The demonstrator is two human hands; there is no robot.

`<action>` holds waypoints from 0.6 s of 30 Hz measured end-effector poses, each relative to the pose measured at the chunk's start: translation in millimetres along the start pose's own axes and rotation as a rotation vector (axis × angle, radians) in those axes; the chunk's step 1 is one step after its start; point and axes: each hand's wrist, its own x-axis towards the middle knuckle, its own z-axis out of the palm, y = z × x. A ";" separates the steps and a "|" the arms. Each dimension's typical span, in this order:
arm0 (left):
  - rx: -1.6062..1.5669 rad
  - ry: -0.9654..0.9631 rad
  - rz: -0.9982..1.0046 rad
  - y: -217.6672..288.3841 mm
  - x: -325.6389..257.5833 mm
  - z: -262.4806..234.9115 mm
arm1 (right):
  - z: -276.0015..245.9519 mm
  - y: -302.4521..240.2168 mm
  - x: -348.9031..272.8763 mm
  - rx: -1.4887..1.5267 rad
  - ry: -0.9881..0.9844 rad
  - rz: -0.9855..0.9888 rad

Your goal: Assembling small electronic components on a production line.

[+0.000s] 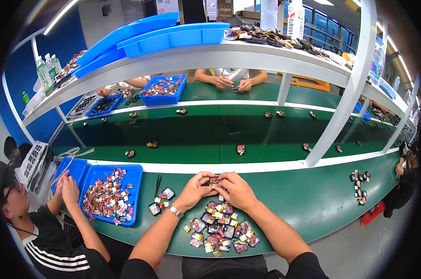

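Observation:
Between my fingertips I hold a small electronic module [214, 180], with a reddish circuit board and a yellowish patch at its lower end. My left hand [193, 191], a metal-banded watch on its wrist, pinches it from the left. My right hand [238, 190] grips it from the right. Just below my hands, a pile of similar modules [220, 228] with dark casings, red boards and white and yellow parts lies on the green table [280, 195]. Left of my left wrist are a few more modules [161, 200] and a pair of dark tweezers [159, 180].
A blue tray [140, 195] of red boards stands at left, beside a seated co-worker [57, 242]. Modules lie spaced along the green conveyor belt [196, 139] beyond a white rail. A white shelf [210, 58] spans above. Another cluster of modules [359, 186] sits far right.

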 end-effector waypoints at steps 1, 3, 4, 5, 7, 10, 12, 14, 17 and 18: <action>-0.013 -0.018 0.024 -1.4 0.8 -0.2 | 1.6 1.1 -0.1 -0.001 0.009 0.013; -0.026 -0.035 0.047 -1.0 0.8 2.2 | 1.7 -3.1 -0.4 -0.015 0.002 0.069; -0.016 -0.017 0.043 1.7 0.3 6.2 | 1.6 -4.9 -0.2 -0.029 -0.006 0.122; -0.006 0.000 0.039 3.0 0.1 8.7 | 2.7 -3.7 -1.3 -0.029 -0.007 0.123; 0.016 0.011 0.043 -0.1 1.3 7.2 | 4.7 -1.8 -3.0 -0.040 -0.019 0.100; 0.040 0.017 0.039 -1.1 0.7 7.7 | 3.2 -5.3 -1.4 -0.047 -0.022 0.113; 0.042 0.013 0.032 -1.7 0.4 7.6 | 4.6 -2.6 -0.2 -0.043 -0.034 0.111; 0.053 0.009 0.042 -3.3 0.8 6.2 | 5.9 0.0 -0.8 -0.039 -0.047 0.110; 0.053 -0.011 0.051 -4.3 1.6 5.0 | 4.7 3.2 -1.5 -0.012 -0.080 0.074; 0.052 -0.011 0.049 -4.1 1.8 5.1 | 3.7 3.2 -0.5 0.001 -0.077 0.080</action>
